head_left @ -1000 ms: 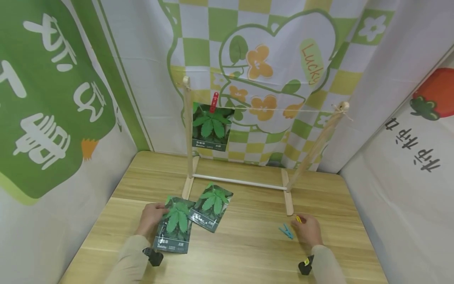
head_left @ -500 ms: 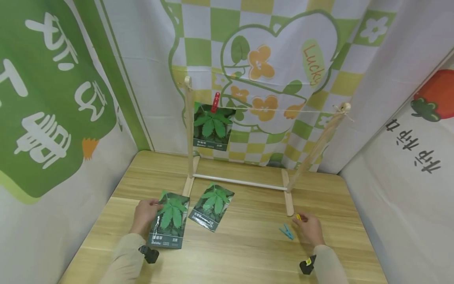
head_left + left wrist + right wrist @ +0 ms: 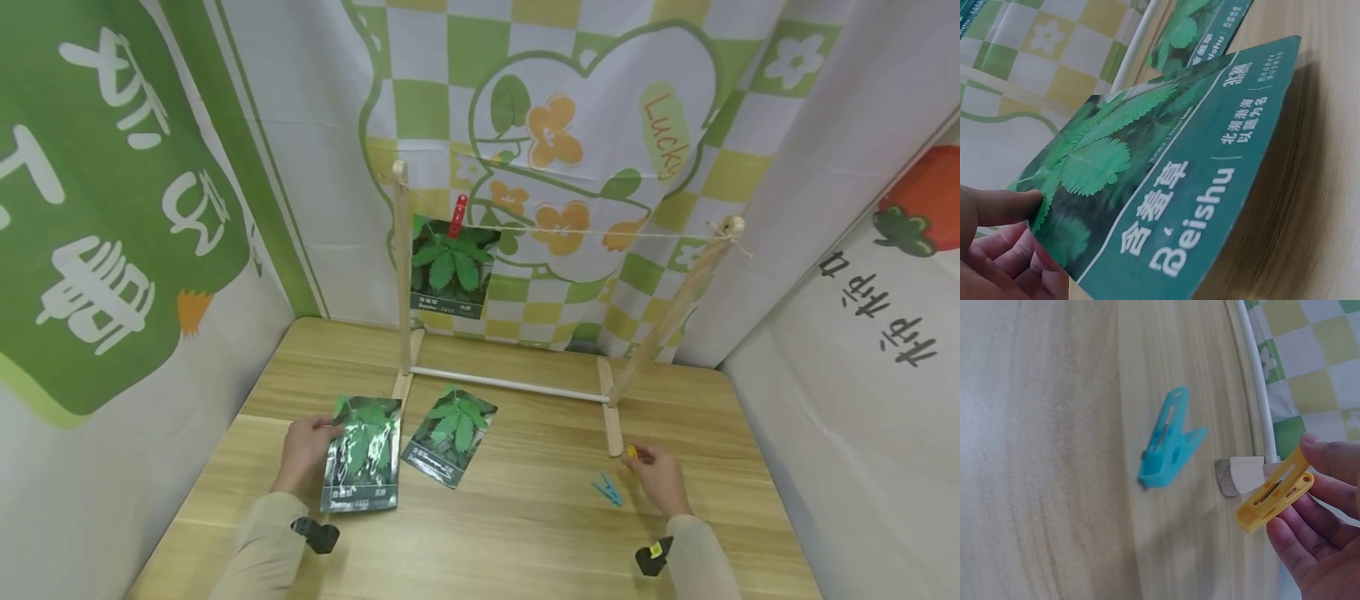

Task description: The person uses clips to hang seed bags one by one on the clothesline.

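My left hand [image 3: 306,450] pinches the left edge of a green seed packet [image 3: 363,458] between thumb and fingers. In the left wrist view the packet [image 3: 1166,169] is tilted, its lower edge raised off the table. A second seed packet [image 3: 452,437] lies flat just to its right. My right hand [image 3: 658,479] holds a yellow clothespin [image 3: 1275,495] by its handle ends, thumb on one side and fingers on the other. Beside that hand a blue clothespin [image 3: 1170,442] lies on the table. A third seed packet [image 3: 452,271] hangs from a string, held by a red clothespin [image 3: 457,217].
A wooden frame stands at the back, with a left post [image 3: 405,275], a right post [image 3: 675,308] and a white bottom rod [image 3: 510,384]. The string [image 3: 570,231] runs between the post tops. Curtains [image 3: 540,50] hang behind the wooden table [image 3: 510,533].
My left hand has drawn its packet left, off the overlap with the second packet, and raised it slightly. The right hand with the yellow clothespin has hardly moved.
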`<state>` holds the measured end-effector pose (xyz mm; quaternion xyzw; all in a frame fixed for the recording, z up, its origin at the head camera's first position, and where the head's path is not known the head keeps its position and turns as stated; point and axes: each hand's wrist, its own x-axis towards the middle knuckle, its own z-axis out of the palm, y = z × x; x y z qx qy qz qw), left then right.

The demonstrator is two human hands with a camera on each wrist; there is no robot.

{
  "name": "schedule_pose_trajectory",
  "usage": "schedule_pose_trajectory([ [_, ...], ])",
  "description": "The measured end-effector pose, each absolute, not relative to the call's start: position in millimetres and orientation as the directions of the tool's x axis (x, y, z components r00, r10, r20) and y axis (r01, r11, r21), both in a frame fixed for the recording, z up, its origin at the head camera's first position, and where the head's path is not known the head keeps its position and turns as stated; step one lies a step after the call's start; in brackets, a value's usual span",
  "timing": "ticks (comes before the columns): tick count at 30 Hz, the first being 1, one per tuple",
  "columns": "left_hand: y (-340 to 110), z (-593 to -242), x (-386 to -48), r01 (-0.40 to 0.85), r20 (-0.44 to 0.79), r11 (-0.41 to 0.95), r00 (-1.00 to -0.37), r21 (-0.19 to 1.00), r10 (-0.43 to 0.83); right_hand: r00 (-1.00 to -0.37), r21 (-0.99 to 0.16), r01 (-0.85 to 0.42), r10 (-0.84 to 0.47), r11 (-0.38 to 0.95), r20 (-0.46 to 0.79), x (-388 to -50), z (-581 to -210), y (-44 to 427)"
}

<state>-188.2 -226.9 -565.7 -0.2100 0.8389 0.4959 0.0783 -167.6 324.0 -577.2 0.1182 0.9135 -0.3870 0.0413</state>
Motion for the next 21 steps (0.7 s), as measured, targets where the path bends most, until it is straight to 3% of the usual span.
schedule_pose_trajectory([
  [21,-215,-559,-192,-0.416,-0.344,0.262,-0.896,0.871,-0.279,-0.981,-0.715,0.185,0.163,0.674,-0.1,-173,-558,320],
])
